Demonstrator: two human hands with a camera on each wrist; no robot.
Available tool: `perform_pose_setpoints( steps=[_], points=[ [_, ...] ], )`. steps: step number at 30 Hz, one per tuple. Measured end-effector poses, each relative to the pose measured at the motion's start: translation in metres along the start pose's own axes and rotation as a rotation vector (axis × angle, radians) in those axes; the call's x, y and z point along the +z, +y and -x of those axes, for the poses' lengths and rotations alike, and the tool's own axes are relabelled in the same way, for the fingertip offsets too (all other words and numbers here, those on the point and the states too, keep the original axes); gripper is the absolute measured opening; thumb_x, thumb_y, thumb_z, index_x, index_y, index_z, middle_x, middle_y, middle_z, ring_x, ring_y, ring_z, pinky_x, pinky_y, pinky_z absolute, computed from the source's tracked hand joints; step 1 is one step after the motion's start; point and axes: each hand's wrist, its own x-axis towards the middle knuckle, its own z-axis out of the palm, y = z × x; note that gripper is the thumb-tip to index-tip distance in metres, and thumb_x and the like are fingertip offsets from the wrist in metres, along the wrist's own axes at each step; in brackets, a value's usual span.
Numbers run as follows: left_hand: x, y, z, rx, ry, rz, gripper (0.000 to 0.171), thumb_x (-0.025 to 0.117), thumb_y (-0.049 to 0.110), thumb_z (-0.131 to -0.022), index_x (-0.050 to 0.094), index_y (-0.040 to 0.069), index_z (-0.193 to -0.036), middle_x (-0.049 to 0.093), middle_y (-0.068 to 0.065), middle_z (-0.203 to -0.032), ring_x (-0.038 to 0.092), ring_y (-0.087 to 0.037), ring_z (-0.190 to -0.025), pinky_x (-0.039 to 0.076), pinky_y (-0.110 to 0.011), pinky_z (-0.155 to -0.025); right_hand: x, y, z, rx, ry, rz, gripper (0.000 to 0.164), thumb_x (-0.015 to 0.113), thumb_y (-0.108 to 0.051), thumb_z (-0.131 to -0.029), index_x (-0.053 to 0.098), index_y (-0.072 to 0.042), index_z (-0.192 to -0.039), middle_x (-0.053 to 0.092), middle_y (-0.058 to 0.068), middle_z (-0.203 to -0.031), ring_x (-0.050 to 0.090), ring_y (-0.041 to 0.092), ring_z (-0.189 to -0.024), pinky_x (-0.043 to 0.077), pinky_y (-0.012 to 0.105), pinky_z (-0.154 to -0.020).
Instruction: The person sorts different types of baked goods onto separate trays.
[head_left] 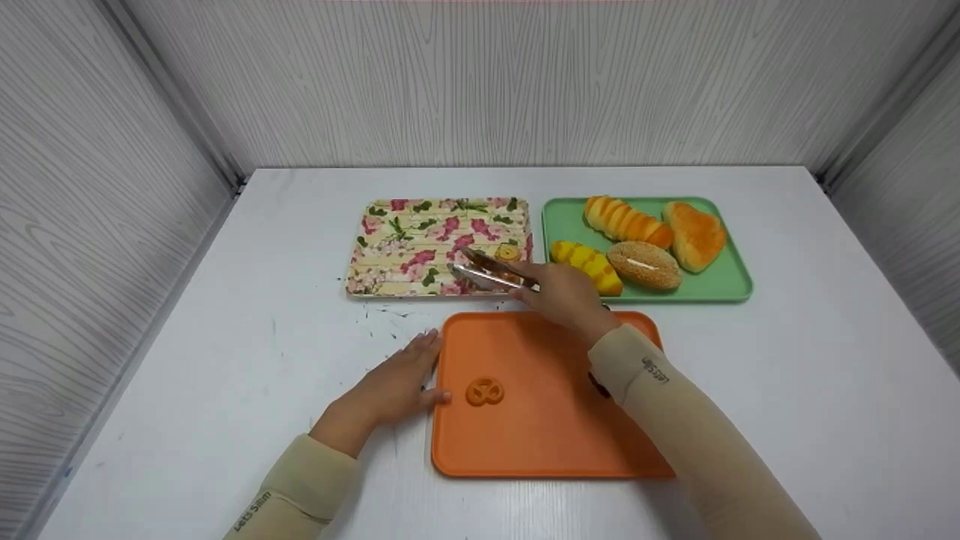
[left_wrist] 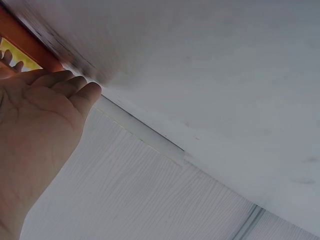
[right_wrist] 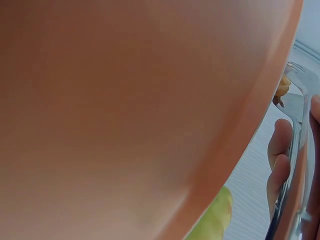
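Observation:
My right hand [head_left: 566, 294] grips a pair of metal tongs [head_left: 484, 279], their tips apart over the right part of the floral tray [head_left: 390, 262]. Close by the tongs on that tray lies a round yellowish cookie [head_left: 508, 252], with a small brown piece [head_left: 511, 277] partly hidden under the tongs. My left hand [head_left: 394, 382] rests along the left edge of the orange tray [head_left: 555, 435], fingers stretched out and thumb at the rim. Toward the orange tray's left side sits a pretzel-shaped cookie [head_left: 485, 391]. In the right wrist view the orange tray covers most of the picture, beside the tongs.
At the back right a green tray [head_left: 720, 289] bears a sliced-looking loaf [head_left: 626, 221], a rounded bun [head_left: 695, 236], a seeded roll [head_left: 645, 265] and a yellow scored bread [head_left: 585, 266]. Wood-grain panels [head_left: 480, 90] enclose the white table [head_left: 225, 337] at the back and sides.

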Motion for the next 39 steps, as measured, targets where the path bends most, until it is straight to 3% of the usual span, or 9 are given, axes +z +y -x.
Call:
perform_pose_setpoints(
  steps=[6,10,20,25,31,39],
  points=[
    [0.000,0.000,0.000,-0.005,-0.001,-0.003,0.088,0.061,0.047,-0.090,0.015,0.006,-0.153,0.014,-0.007,-0.158,0.010,-0.022,-0.144,0.017,-0.042,-0.113,0.001,0.001,-0.001,0.003,-0.011,0.004,0.052,0.063,-0.044,-0.090,0.054,-0.024,-0.137,0.067,0.006,-0.114,0.061,0.021,-0.084,0.049,0.039,-0.069],
    [0.000,0.000,-0.001,-0.007,0.000,-0.010,0.088,0.060,0.047,-0.090,0.015,0.007,-0.153,0.014,-0.007,-0.158,0.011,-0.022,-0.144,0.017,-0.042,-0.113,0.000,0.002,-0.001,0.000,-0.026,-0.036,0.052,0.062,-0.042,-0.091,0.053,-0.022,-0.139,0.068,0.003,-0.107,0.060,0.020,-0.082,0.049,0.038,-0.071],
    [0.000,0.000,0.000,0.002,0.002,-0.011,0.088,0.060,0.047,-0.090,0.015,0.004,-0.152,0.014,-0.009,-0.158,0.011,-0.024,-0.143,0.017,-0.042,-0.113,-0.011,-0.001,0.004,0.012,-0.042,-0.129,0.058,0.061,-0.047,-0.090,0.046,-0.027,-0.143,0.066,0.000,-0.109,0.059,0.018,-0.091,0.049,0.039,-0.083],
    [0.000,0.000,0.000,0.006,0.005,0.001,0.087,0.061,0.045,-0.090,0.016,0.003,-0.152,0.014,-0.009,-0.158,0.011,-0.025,-0.143,0.017,-0.043,-0.113,-0.019,-0.005,0.013,-0.034,-0.019,-0.144,0.059,0.061,-0.044,-0.091,0.042,-0.028,-0.145,0.066,0.000,-0.108,0.059,0.017,-0.087,0.049,0.037,-0.074],
    [0.000,0.002,0.000,0.004,0.009,0.002,0.087,0.061,0.044,-0.090,0.016,0.002,-0.152,0.015,-0.010,-0.157,0.012,-0.026,-0.143,0.018,-0.044,-0.113,-0.026,-0.006,0.029,-0.100,-0.003,-0.127,0.061,0.060,-0.046,-0.091,0.038,-0.032,-0.146,0.066,-0.004,-0.100,0.055,0.016,-0.071,0.043,0.033,-0.061],
    [-0.001,0.001,0.000,-0.002,0.003,-0.003,0.087,0.061,0.045,-0.090,0.016,0.004,-0.152,0.014,-0.009,-0.158,0.011,-0.024,-0.144,0.017,-0.042,-0.113,-0.029,-0.006,0.054,-0.127,-0.052,-0.108,0.064,0.063,-0.044,-0.090,0.042,-0.022,-0.146,0.067,0.001,-0.108,0.056,0.013,-0.063,0.047,0.032,-0.059]
  ],
)
